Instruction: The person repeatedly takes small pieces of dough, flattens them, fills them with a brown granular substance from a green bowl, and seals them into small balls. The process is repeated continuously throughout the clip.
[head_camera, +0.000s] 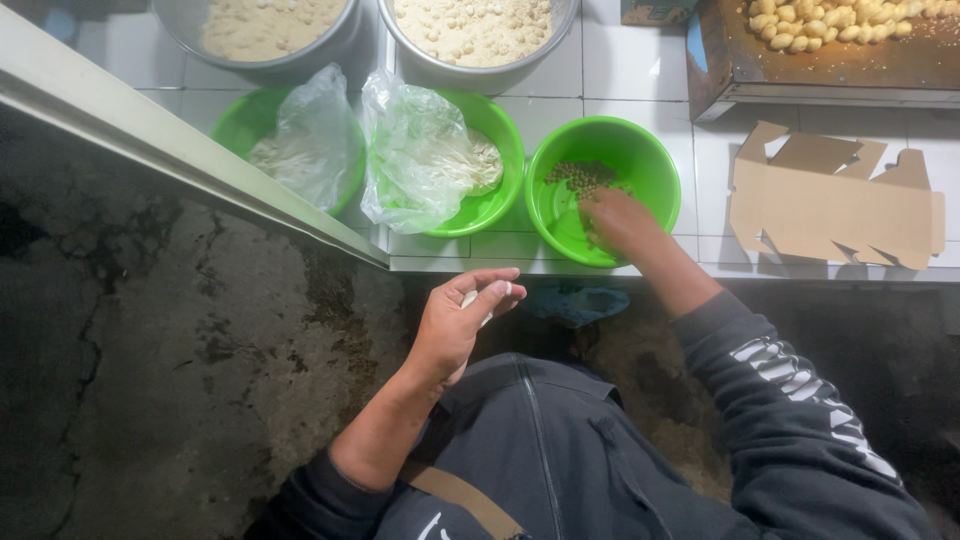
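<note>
Right hand in the pea bowl, left hand pinching a white piece.

White tiled counter (640, 70) carries everything. Landmark: round green plastic bowl with small dark green peas (603, 188) at the counter's front edge. Flat brown cardboard cutout (835, 205) lies just right of it; brown tray of pale yellow lumps (830, 40) sits behind-right. Two metal basins of beige crumbs (370, 30) stand behind-left. Two green bowls with clear plastic bags (385, 150) sit directly left. Right hand (620, 220) is inside the pea bowl, fingers curled down on the contents; can't tell whether it grips anything. Left hand (460, 320) hovers below-left, off the counter, thumb and fingers closed on a small white piece (470, 298).
</note>
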